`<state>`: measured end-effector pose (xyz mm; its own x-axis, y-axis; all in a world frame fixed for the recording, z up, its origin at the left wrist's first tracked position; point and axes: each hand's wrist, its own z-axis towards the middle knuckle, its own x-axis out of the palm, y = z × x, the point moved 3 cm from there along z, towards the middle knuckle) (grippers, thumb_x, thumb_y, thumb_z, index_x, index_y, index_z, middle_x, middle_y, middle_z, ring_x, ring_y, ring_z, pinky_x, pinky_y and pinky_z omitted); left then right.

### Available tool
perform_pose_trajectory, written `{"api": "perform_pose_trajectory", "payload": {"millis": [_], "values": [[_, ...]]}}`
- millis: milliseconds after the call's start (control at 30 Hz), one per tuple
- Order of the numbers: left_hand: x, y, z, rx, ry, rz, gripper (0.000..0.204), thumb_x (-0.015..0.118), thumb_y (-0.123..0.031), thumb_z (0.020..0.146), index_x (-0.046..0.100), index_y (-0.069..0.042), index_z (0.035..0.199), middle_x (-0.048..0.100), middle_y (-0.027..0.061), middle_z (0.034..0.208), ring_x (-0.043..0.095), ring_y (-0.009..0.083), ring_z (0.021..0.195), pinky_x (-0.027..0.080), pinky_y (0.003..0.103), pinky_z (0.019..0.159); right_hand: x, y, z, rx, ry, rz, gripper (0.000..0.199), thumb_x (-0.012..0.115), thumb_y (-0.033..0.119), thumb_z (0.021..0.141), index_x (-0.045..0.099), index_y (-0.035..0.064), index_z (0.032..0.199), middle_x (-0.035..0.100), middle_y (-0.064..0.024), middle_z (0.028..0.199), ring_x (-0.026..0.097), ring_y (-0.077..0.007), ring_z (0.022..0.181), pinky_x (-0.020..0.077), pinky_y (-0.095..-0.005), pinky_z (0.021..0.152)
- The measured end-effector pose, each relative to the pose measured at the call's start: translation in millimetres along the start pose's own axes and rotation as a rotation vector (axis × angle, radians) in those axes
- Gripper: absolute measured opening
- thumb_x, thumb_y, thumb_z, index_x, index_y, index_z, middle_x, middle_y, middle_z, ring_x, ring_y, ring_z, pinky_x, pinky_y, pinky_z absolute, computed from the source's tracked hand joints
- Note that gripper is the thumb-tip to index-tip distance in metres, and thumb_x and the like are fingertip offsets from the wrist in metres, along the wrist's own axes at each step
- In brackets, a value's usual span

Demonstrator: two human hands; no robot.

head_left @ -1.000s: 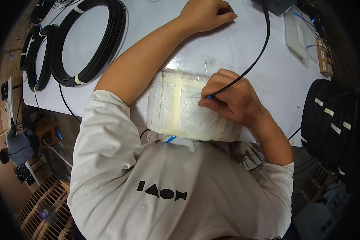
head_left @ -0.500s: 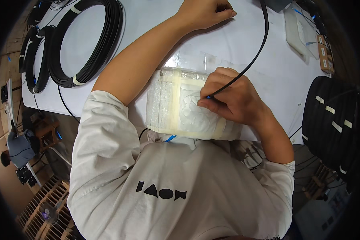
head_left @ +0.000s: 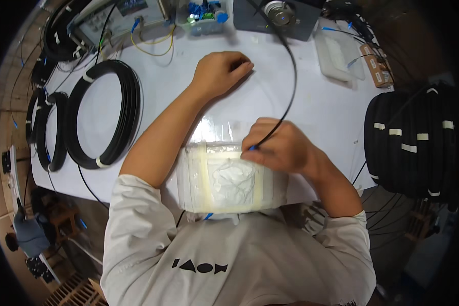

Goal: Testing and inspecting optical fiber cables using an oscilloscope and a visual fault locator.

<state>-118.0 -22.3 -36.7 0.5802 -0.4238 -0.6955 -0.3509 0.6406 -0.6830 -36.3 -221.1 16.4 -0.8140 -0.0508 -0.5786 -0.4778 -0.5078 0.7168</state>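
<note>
My right hand (head_left: 283,150) pinches the end of a thin black cable (head_left: 292,76) just behind its small blue connector (head_left: 251,148). The tip rests at the top edge of a clear plastic bag holding white wadding (head_left: 224,183), banded with pale tape, at the near edge of the white table (head_left: 321,107). From my fingers the cable arcs up and away toward the back. My left hand (head_left: 217,74) lies farther back on the table, fingers curled under. I see nothing held in it.
A big black cable coil (head_left: 104,120) and smaller coils (head_left: 48,130) lie at the left. A thick black cable bundle with white tape bands (head_left: 418,143) sits off the table's right edge. At the back are a clear plastic box (head_left: 339,53), a grey device (head_left: 278,15) and a yellow cable (head_left: 148,43).
The view has tilted up, so both hands sit lower in the picture and the back of the table shows. My right hand keeps the cable end at the bag.
</note>
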Motion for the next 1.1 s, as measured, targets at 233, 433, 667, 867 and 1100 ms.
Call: {"api": "perform_pose_trajectory", "payload": {"millis": [233,433,667,867,1100], "values": [[0.7,-8.1,9.1,0.015,0.037,0.027,0.025,0.071,-0.032,0.096,0.078,-0.011,0.107,0.077,0.009,0.09,0.073,0.0213,0.078,0.054,0.032,0.072,-109.6,-93.4,-3.6,0.378,-0.895,-0.147,0.019,0.081,0.011,0.09,0.076,0.0012,0.105,0.077,-0.0043,0.089,0.068,-0.0089,0.079,0.0538,-0.0244,0.074],[1.5,-6.2,8.1,-0.011,0.013,-0.015,0.025,0.072,-0.035,0.094,0.079,-0.012,0.101,0.075,0.0078,0.081,0.07,0.024,0.071,0.054,0.036,0.067,-112.7,-115.2,39.1,0.061,-0.923,-0.545,0.02,0.084,0.008,0.084,0.075,0.0073,0.102,0.077,-0.0047,0.091,0.075,-0.0168,0.085,0.0586,-0.0269,0.073],[2.5,-8.7,5.3,-0.02,0.016,-0.033,0.025,0.072,-0.035,0.094,0.079,-0.012,0.1,0.076,0.0075,0.081,0.072,0.0241,0.071,0.054,0.036,0.066,-105.9,-128.6,49.5,-0.147,-0.901,-0.745,0.017,0.085,0.007,0.081,0.071,0.0086,0.092,0.074,-0.005,0.1,0.075,-0.0224,0.094,0.0614,-0.0303,0.073],[0.3,-10.4,6.0,-0.054,0.066,-0.011,0.024,0.074,-0.029,0.096,0.078,-0.007,0.104,0.077,0.009,0.088,0.071,0.0176,0.074,0.053,0.03,0.069,-106.7,-132.7,52.3,-0.129,-0.899,-0.744,0.018,0.084,0.005,0.081,0.07,0.0087,0.092,0.073,-0.0053,0.099,0.075,-0.0231,0.095,0.0605,-0.0319,0.074],[1.4,-9.6,8.7,-0.008,0.011,-0.022,0.025,0.071,-0.036,0.094,0.079,-0.013,0.099,0.075,0.0073,0.081,0.071,0.0259,0.071,0.054,0.038,0.066,-108.0,-124.0,57.7,-0.087,-0.887,-0.79,0.018,0.084,0.007,0.081,0.071,0.0097,0.092,0.072,-0.0041,0.099,0.073,-0.0251,0.089,0.0589,-0.0334,0.073]]}}
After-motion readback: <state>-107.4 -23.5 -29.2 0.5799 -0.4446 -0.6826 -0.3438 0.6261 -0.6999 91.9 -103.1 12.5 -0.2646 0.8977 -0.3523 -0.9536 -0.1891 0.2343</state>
